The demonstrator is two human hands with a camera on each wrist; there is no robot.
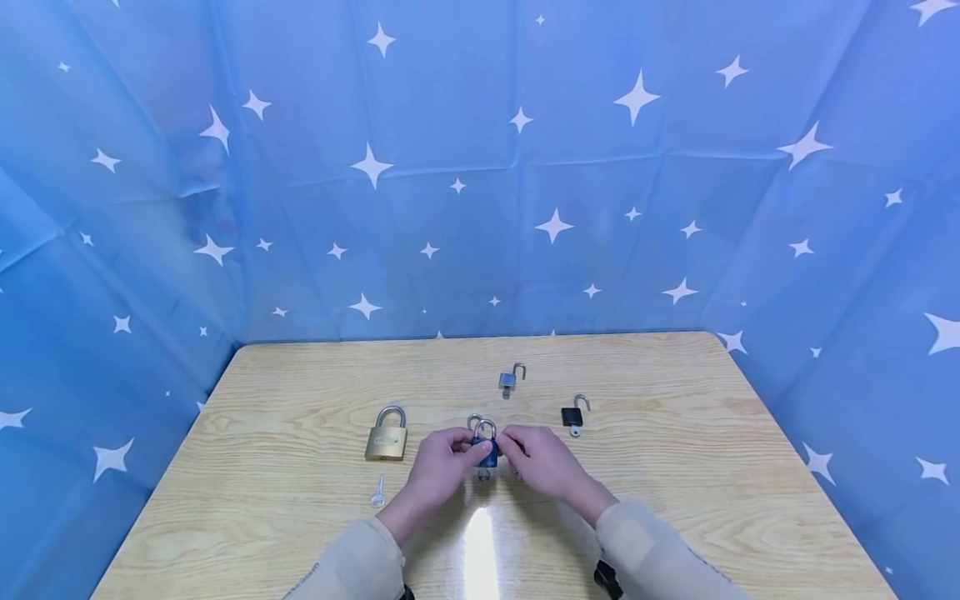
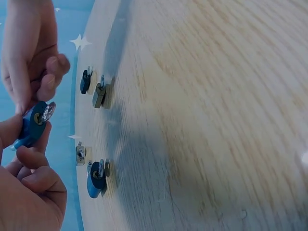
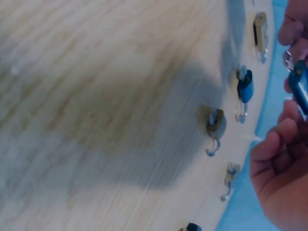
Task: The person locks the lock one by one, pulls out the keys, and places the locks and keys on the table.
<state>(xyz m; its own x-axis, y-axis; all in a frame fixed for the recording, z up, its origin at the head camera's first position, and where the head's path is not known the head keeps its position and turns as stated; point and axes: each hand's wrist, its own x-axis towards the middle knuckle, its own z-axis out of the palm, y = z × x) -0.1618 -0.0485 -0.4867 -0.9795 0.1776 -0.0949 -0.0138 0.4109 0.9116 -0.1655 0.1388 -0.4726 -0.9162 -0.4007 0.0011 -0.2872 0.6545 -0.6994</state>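
Observation:
My left hand [image 1: 441, 465] pinches a blue padlock [image 1: 485, 452] between thumb and fingers, its shackle upward in the head view. A key with a round silver head [image 2: 48, 111] sits in the keyhole at its lower end. From the other side my right hand [image 1: 546, 463] grips at the padlock's right edge with its fingertips, the other fingers curled. The held padlock is off the table, and in the right wrist view its body [image 3: 299, 84] is partly cut off by the frame. Another blue padlock [image 2: 96, 180] with a key in it lies on the table behind.
A large brass padlock [image 1: 386, 442] lies left of the hands, with a loose silver key [image 1: 378, 492] nearer me. Behind lies a small silver padlock [image 1: 507, 381], and to the right a black one [image 1: 572, 416], both with open shackles. A blue starred curtain [image 1: 480, 208] hangs behind the wooden table [image 1: 300, 375].

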